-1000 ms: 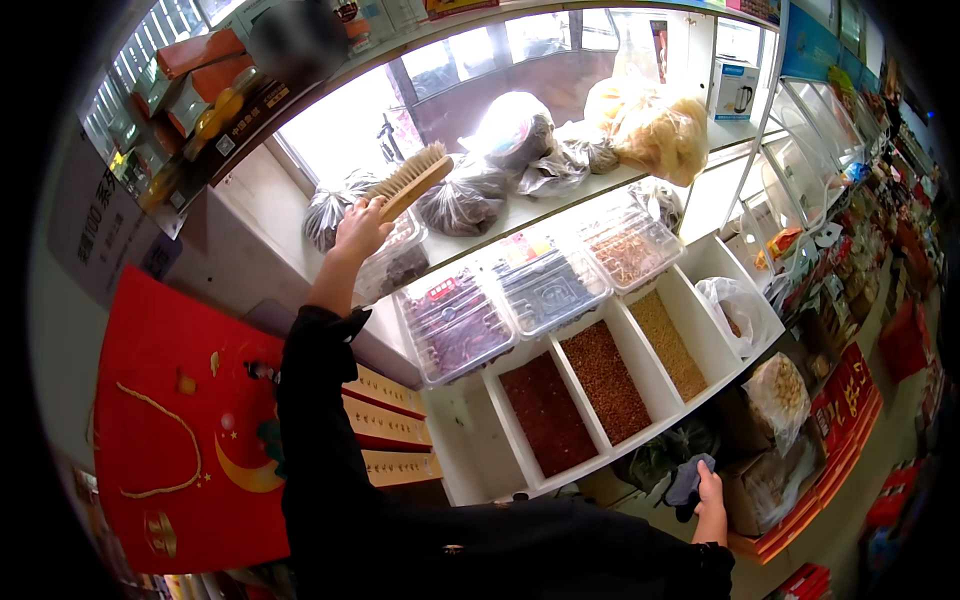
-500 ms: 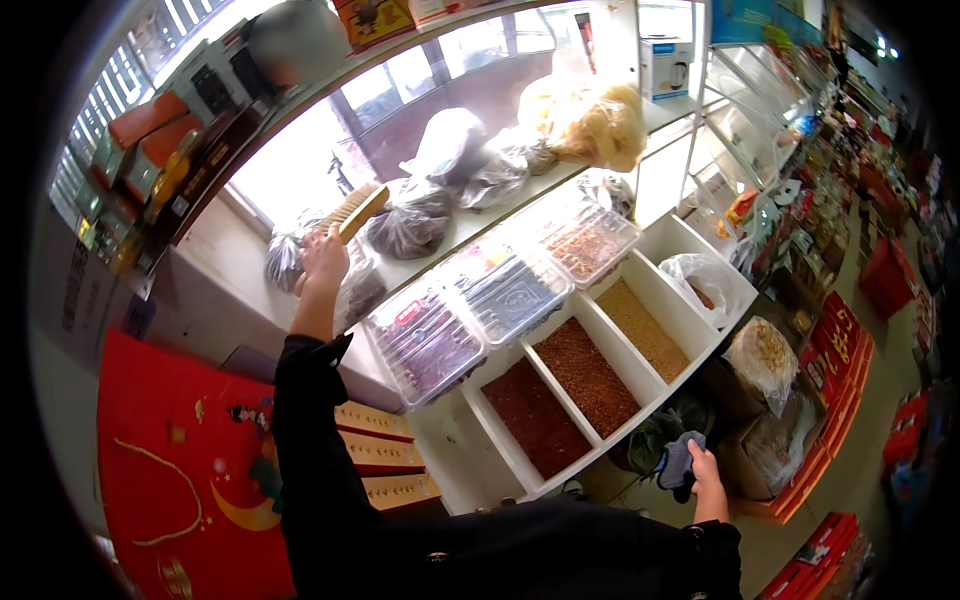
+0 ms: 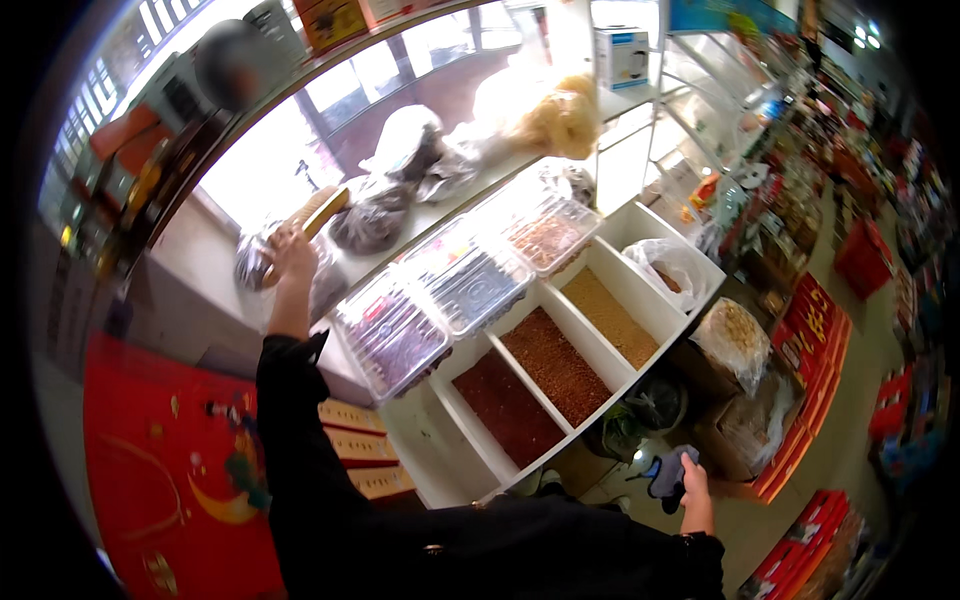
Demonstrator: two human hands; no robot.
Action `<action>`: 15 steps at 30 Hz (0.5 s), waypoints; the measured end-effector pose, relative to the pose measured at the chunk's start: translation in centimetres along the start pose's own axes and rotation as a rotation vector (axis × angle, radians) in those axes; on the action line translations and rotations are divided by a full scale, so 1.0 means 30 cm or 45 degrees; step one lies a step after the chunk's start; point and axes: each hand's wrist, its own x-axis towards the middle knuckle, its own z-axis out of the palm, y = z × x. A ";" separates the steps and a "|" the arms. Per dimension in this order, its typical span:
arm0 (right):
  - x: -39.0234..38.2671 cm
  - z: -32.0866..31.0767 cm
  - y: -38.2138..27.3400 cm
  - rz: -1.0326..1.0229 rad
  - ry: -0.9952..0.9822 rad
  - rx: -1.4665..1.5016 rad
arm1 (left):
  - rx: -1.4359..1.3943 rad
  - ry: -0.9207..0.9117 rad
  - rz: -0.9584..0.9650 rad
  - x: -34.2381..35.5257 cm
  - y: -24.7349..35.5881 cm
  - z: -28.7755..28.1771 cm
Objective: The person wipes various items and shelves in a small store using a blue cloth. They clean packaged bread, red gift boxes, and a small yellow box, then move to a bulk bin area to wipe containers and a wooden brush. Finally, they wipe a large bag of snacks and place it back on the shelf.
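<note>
My left hand (image 3: 290,254) reaches over the window ledge, its fingers closed at the near end of a wooden brush (image 3: 326,211) with pale bristles. Knotted plastic bags of dark goods (image 3: 372,214) lie right beside the brush, and another bag (image 3: 328,280) rests by my wrist. Low on the right, my right hand (image 3: 694,480) grips a bunched grey cloth (image 3: 667,474) with darker, bluish parts. It hangs beyond the counter's front edge; its exact shape is hard to tell.
A white divided bin (image 3: 590,402) holds reddish and tan grains. Clear lidded boxes (image 3: 390,340) stand along its back. To the left is a large red gift bag (image 3: 180,470); to the right, cartons with a bag of pale goods (image 3: 733,340). A shelf (image 3: 225,140) overhangs the ledge.
The whole view has shifted, so the scene sits further left. My left hand stays by the brush on the ledge, and my right hand still holds the grey cloth, now slightly lower.
</note>
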 end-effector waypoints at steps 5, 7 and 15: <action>-0.050 -0.097 0.026 0.060 0.110 0.036 | -0.083 -0.219 -0.125 -0.005 -0.018 -0.026; -0.049 -0.120 0.042 0.052 0.119 0.035 | -0.208 -0.311 -0.105 -0.004 -0.051 0.000; 0.006 -0.062 0.016 0.023 -0.009 -0.025 | -0.068 -0.429 -0.066 0.121 0.024 0.020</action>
